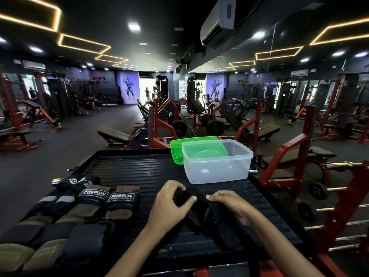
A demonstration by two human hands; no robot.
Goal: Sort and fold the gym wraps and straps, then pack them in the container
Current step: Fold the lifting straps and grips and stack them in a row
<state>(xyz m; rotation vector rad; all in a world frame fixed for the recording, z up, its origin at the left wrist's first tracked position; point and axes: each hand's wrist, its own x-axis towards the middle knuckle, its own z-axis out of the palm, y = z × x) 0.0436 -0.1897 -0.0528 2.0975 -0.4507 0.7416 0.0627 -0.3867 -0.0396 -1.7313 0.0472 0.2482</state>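
Folding a black strap point(196, 213) on the tabletop point(127, 166), the left hand point(169, 204) pinches its rolled end while the right hand point(229, 204) grips the tail; keeping edges aligned and tension even should help. The clear container point(216, 160) sits just beyond.

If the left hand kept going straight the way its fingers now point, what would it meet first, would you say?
The left hand, gripping the black strap, points up and to the right, so it would probably reach the clear container first, though depth is hard to judge here.
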